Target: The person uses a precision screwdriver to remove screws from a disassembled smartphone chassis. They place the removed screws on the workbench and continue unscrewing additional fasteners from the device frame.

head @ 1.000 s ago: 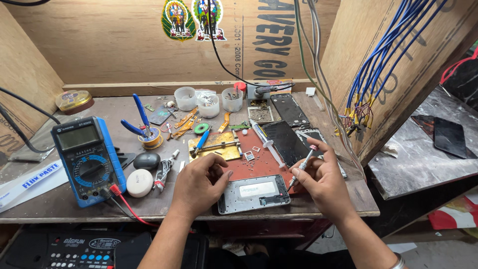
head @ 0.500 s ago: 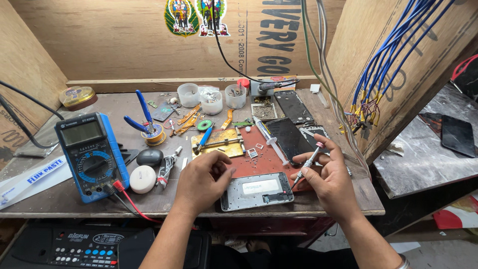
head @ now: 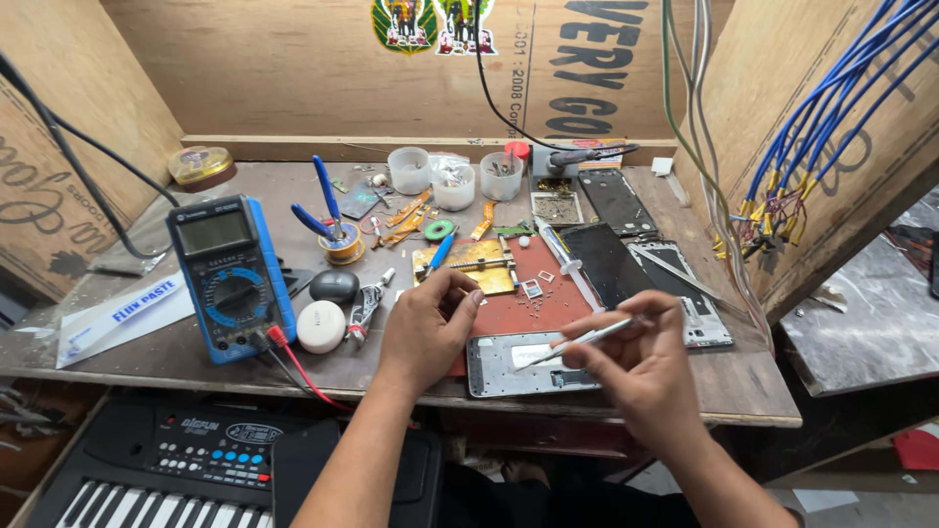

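A silver opened phone frame (head: pixel 489 373) lies at the front edge of the bench, partly on a red work mat (head: pixel 533 311). My right hand (head: pixel 641 370) is shut on a thin silver tool (head: pixel 585 338), held nearly flat, its tip pointing left over the frame. My left hand (head: pixel 428 330) rests on the mat just left of and above the frame, thumb and forefinger pinched together; I cannot make out anything between them. A gold-coloured clamp plate (head: pixel 477 262) with a blue-handled tool (head: pixel 439 252) sits just beyond my left hand.
A blue multimeter (head: pixel 231 278) with a red lead (head: pixel 305 376) stands at the left, next to a white round puck (head: pixel 321 326) and blue-handled pliers (head: pixel 328 208). Plastic cups (head: pixel 455 186) line the back. Dark phone screens (head: pixel 609 260) lie to the right; blue wires (head: pixel 812 127) hang beyond them. A keyboard (head: pixel 166 469) sits below.
My left hand has come off the phone frame's left end and moved up onto the red mat. My right hand has tilted the silver tool flatter, tip now over the frame.
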